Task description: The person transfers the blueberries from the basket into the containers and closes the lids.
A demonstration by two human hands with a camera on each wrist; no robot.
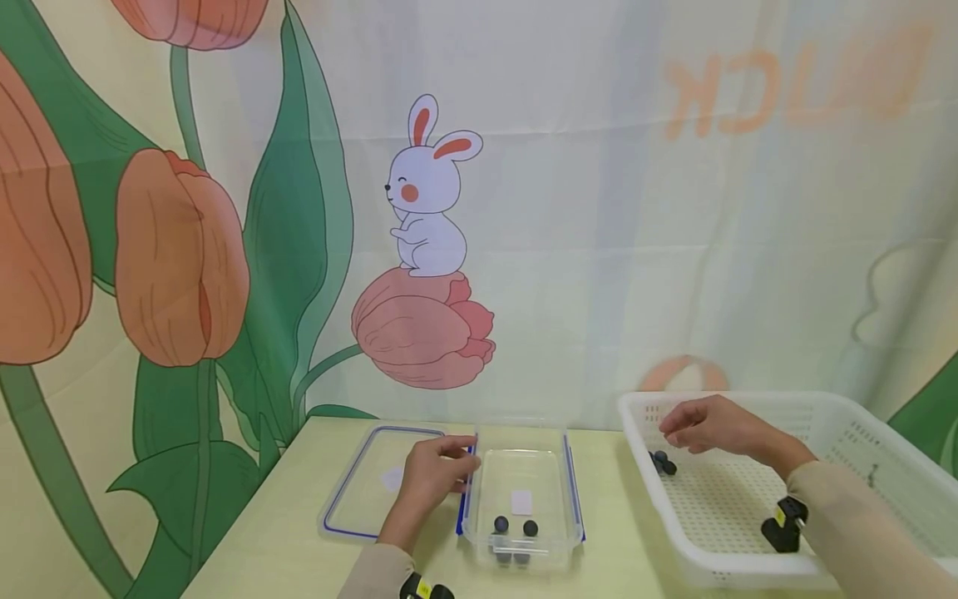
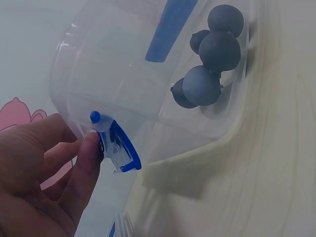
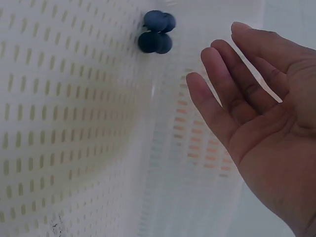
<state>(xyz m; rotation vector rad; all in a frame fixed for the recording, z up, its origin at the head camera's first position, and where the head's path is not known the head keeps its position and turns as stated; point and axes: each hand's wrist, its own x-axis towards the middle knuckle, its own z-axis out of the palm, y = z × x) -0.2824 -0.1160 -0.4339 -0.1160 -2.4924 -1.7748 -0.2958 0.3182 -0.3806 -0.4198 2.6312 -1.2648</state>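
Four blueberries [image 3: 152, 40] in one basket [image 1: 711, 507]; right hand [image 1: 711, 425] above, fingers loosely apart; at least three blueberries [image 2: 219, 52] in one box [image 1: 520, 474], held at its side by the left hand [image 1: 432, 472]; one lid [image 1: 362, 478] beside.

Head view is bright, light even and diffuse; upper-right lettering [image 1: 705, 96] looks hazy. Left wrist runs dimmer and greyish: soft shadow on the table [image 2: 276, 173] beside the box [image 2: 113, 79], small glints on its clear wall. Right wrist is washed out, low contrast, basket [image 3: 74, 113] slightly soft.
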